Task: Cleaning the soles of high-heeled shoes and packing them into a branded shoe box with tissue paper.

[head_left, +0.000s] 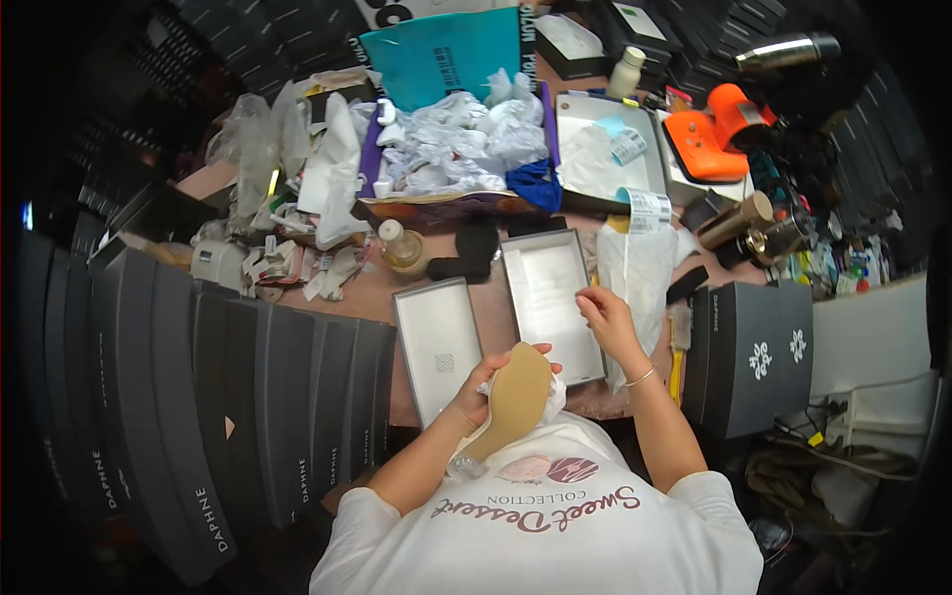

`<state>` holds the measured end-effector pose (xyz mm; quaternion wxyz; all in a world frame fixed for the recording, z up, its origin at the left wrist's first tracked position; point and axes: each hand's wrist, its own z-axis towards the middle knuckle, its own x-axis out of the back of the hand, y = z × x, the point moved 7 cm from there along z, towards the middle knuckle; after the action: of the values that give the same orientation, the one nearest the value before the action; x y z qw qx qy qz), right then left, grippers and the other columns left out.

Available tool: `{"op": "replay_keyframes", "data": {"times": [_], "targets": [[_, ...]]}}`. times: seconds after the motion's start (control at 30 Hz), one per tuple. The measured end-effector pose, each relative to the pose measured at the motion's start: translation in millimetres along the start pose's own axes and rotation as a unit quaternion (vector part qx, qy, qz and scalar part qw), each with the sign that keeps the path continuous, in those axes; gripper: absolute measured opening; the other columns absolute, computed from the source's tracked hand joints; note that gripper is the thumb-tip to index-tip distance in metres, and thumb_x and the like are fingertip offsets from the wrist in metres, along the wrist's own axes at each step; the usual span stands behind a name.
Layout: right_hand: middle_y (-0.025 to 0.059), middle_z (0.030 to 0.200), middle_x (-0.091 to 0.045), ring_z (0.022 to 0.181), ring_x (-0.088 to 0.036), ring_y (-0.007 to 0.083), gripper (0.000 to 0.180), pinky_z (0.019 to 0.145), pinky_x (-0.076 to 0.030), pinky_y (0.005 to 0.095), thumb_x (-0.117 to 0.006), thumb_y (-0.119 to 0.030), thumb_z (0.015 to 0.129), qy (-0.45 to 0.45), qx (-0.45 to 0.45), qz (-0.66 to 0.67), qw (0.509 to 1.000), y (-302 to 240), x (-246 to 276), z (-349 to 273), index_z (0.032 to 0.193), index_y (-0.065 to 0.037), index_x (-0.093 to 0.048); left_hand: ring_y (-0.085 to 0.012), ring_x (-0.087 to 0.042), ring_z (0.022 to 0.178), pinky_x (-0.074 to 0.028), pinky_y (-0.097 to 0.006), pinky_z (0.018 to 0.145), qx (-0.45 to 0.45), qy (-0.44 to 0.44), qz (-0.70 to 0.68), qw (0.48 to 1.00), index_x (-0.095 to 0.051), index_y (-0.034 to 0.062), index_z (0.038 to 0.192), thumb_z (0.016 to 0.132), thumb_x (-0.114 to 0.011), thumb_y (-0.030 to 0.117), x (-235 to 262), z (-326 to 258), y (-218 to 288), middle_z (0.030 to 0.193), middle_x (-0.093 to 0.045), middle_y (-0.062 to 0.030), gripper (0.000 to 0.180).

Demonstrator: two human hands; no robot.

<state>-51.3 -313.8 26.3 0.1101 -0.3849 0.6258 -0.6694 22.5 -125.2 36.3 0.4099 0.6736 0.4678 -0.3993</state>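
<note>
My left hand (469, 399) is closed around a shoe (520, 392), whose flat tan sole faces up. White wrapping shows beside the shoe, and clear plastic (463, 467) is at its near end. Over the right side of an open shoebox (552, 273) with a white inside is my right hand (612, 325). Its fingers are curled together, and I cannot see what, if anything, is between them. A box lid (436, 342) lies inside-up left of the shoebox. White tissue paper (635, 278) lies to the right, under a roll of printed labels (647, 208).
Dark shoeboxes (268, 397) stand in a row at left, and another dark box (754, 357) at right. At the back sit a purple-edged carton (456, 203) of crumpled plastic, a glue bottle (402, 248) and an orange device (709, 144). A yellow-handled brush (679, 342) lies at right.
</note>
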Motion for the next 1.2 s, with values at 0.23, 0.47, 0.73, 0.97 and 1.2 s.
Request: {"op": "replay_keyframes", "data": {"times": [0.23,0.47,0.73,0.97,1.2], "targets": [[0.0059,0.085,-0.065,0.075,-0.062,0.0116,0.02,0.066,-0.051,0.0246,-0.054,-0.009,0.09,-0.182,0.022,0.048,0.982,-55.4,-57.3,76.1,0.106,0.001,-0.06,-0.0265,-0.059,0.103,-0.048,-0.036,0.09,-0.062,0.059,-0.02,0.996,-0.044,0.0036,0.132,0.082,-0.046,0.04,31.9,-2.2,22.3,0.125,-0.053,-0.0212,0.062],[0.0082,0.08,-0.064,0.074,-0.062,0.0117,0.016,0.066,-0.051,0.0258,-0.052,-0.003,0.087,-0.311,0.134,0.063,0.939,-169.3,-186.6,192.9,0.098,0.003,-0.061,-0.0249,-0.058,0.102,-0.047,-0.035,0.089,-0.089,0.085,-0.08,0.989,-0.047,0.0043,0.13,0.084,-0.046,0.04,58.0,6.6,47.0,0.124,-0.054,-0.0186,0.058],[0.0158,0.088,-0.067,0.079,-0.066,0.028,0.019,0.072,-0.052,0.0387,-0.057,-0.015,0.083,-0.281,0.367,-0.322,0.826,-96.8,-288.7,278.4,0.094,-0.003,-0.066,-0.0224,-0.056,0.104,-0.045,-0.034,0.089,-0.105,0.121,-0.165,0.973,-0.047,0.0052,0.13,0.087,-0.043,0.041,96.7,9.0,60.6,0.123,-0.055,-0.0158,0.056],[0.0158,0.085,-0.068,0.077,-0.066,0.0321,0.019,0.068,-0.053,0.0421,-0.057,-0.02,0.081,-0.281,0.233,-0.498,0.787,-55.4,-287.9,291.8,0.079,-0.006,-0.07,-0.0252,-0.055,0.108,-0.043,-0.036,0.093,-0.084,0.133,-0.179,0.971,-0.048,0.0037,0.129,0.087,-0.041,0.042,117.1,20.5,62.9,0.124,-0.054,-0.0186,0.057],[0.0116,0.09,-0.066,0.083,-0.066,0.0263,0.019,0.067,-0.052,0.0386,-0.054,-0.019,0.083,-0.232,0.271,-0.534,0.766,-80.0,-286.2,296.9,0.09,-0.009,-0.069,-0.0251,-0.055,0.107,-0.043,-0.036,0.092,-0.094,0.143,-0.165,0.971,-0.047,0.0031,0.129,0.088,-0.04,0.043,116.3,17.0,72.6,0.124,-0.054,-0.0189,0.058]]}}
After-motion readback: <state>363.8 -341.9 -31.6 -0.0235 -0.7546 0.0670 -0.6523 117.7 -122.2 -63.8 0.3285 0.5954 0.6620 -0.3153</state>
